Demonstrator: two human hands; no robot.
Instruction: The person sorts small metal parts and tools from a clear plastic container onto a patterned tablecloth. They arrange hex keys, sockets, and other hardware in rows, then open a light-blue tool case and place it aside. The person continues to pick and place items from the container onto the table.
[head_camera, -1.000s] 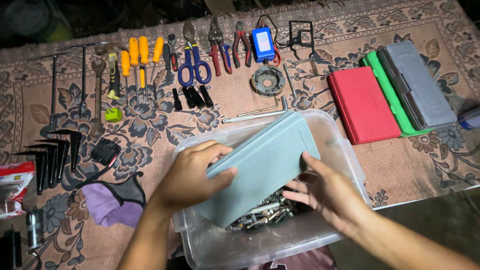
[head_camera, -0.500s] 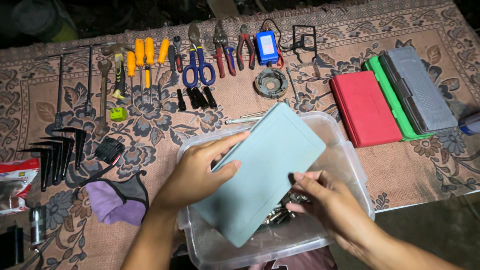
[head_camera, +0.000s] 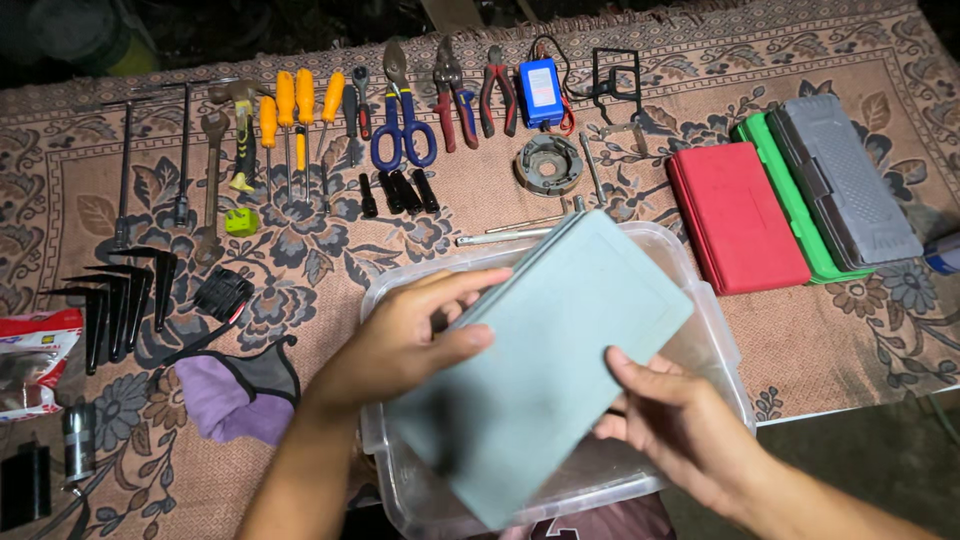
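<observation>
Both hands, left (head_camera: 405, 345) and right (head_camera: 680, 425), fingers gripping grey-blue case (head_camera: 545, 350) flat over clear plastic bin (head_camera: 715, 320); bin contents hidden.

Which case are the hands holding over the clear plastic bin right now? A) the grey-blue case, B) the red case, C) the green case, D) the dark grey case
A: the left hand and right hand grip the grey-blue case above the clear plastic bin, while the red case, green case and dark grey case lie on the patterned cloth to the right.
</observation>
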